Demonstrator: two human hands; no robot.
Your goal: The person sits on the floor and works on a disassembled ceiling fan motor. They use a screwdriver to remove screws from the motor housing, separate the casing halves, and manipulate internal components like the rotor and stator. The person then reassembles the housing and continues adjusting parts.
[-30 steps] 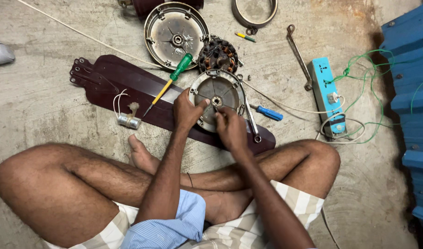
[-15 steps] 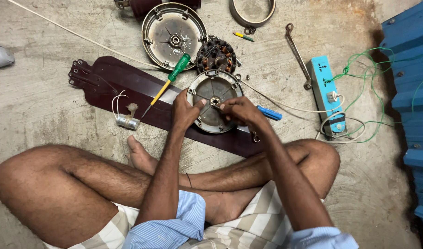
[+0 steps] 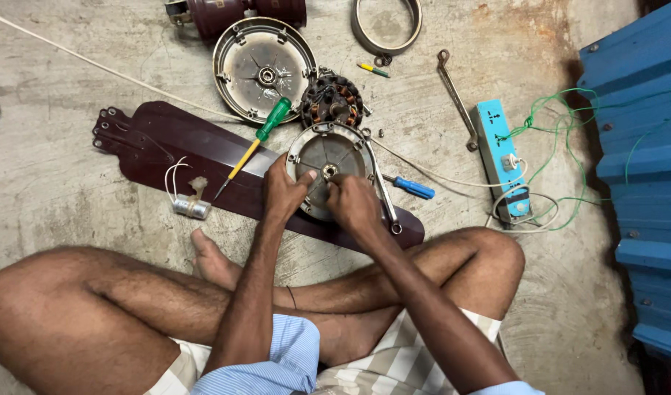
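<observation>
From my head camera, both my hands sit on the round metal motor cover [image 3: 334, 162], which lies flat, open face up, on the dark fan blade [image 3: 167, 150] (its long axis runs from upper left to lower right). My left hand [image 3: 283, 196] grips the rim; my right hand [image 3: 355, 205] is clenched near the centre hub. Around me is bare concrete floor [image 3: 72, 95], and a blue corrugated sheet [image 3: 642, 146] lies to my right.

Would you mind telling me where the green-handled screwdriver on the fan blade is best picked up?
Take the green-handled screwdriver by its green handle, the thick upper-right end, coming from above. It lies flat and slanted on the dark fan blade, tip pointing down-left, and the handle end is clear of both hands.
</observation>
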